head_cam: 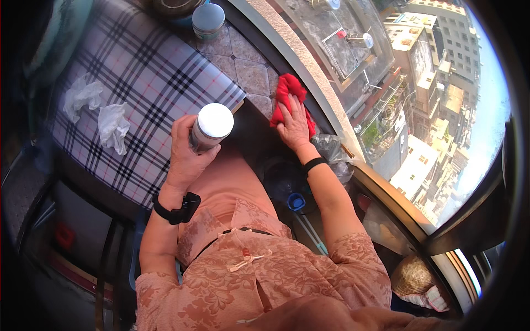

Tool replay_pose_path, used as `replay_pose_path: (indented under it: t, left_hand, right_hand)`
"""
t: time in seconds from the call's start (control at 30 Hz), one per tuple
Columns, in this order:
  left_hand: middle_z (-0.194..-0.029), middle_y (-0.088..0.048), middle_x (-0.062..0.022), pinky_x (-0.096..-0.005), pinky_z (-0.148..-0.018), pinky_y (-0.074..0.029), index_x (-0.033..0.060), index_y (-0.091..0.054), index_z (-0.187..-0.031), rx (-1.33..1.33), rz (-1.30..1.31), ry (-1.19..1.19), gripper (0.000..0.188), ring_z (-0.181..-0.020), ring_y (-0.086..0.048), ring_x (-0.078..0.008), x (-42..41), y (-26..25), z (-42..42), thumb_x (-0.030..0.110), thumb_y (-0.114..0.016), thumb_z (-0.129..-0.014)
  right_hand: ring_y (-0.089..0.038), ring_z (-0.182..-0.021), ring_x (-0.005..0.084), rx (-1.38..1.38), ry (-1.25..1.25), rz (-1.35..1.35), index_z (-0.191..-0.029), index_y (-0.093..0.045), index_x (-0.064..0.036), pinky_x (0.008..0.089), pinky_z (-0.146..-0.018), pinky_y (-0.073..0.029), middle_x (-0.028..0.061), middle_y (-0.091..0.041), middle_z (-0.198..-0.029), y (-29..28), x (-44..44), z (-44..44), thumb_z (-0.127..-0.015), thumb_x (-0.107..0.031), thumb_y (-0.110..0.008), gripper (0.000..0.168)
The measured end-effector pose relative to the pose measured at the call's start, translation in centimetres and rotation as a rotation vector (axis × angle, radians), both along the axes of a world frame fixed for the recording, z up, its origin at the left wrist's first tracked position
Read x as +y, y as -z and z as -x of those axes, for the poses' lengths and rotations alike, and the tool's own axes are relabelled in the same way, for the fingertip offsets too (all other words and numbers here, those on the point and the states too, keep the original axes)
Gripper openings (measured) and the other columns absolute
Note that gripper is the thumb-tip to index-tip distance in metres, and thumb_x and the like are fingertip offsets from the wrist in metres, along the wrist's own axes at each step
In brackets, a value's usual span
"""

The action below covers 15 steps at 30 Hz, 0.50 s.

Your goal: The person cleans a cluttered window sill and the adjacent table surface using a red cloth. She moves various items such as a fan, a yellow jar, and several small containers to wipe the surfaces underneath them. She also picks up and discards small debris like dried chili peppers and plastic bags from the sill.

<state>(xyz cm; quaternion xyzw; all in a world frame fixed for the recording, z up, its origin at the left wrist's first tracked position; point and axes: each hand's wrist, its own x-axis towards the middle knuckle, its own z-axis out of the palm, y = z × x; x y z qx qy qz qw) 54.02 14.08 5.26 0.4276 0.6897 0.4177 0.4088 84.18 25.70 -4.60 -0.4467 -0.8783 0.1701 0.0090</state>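
Observation:
My left hand (pixel 186 153) is wrapped around a clear jar with a white lid (pixel 215 120), raised beside the corner of a table with a plaid cover (pixel 165 78). Under my right hand (pixel 295 122) lies a bunched red cloth (pixel 290 89), pressed on the tiled ledge along the window frame; whether the fingers grip it or only rest on it is hard to see. Two crumpled white tissues (pixel 114 128) lie on the plaid cover. A second lidded jar (pixel 208 20) stands on the tiles (pixel 250 76) further up the ledge.
Clear plastic bags (pixel 331 149) sit by the window frame, just below my right hand. A large bottle with a blue cap (pixel 296 202) stands low between the table and the window. A dark round container (pixel 178 7) is at the top. Beyond the sill (pixel 308 53) are rooftops far below.

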Motion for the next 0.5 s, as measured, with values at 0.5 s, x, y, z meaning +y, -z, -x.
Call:
replay_pose_path:
  t: [0.5]
  left_hand:
    - [-0.125, -0.042, -0.0096, -0.0363, -0.099, -0.041, 0.0032, -0.035, -0.132, -0.245, 0.098, -0.135, 0.079, -0.117, -0.047, -0.0214, -1.5, 0.0, 3.3, 0.002, -0.079, -0.066]
  right_hand:
    - [-0.029, -0.137, 0.0329, 0.17, -0.113, -0.094, -0.124, -0.055, -0.011, 0.0472, -0.113, -0.022, 0.015, -0.038, -0.144, 2.1, 6.2, 12.4, -0.076, -0.02, -0.058, 0.049]
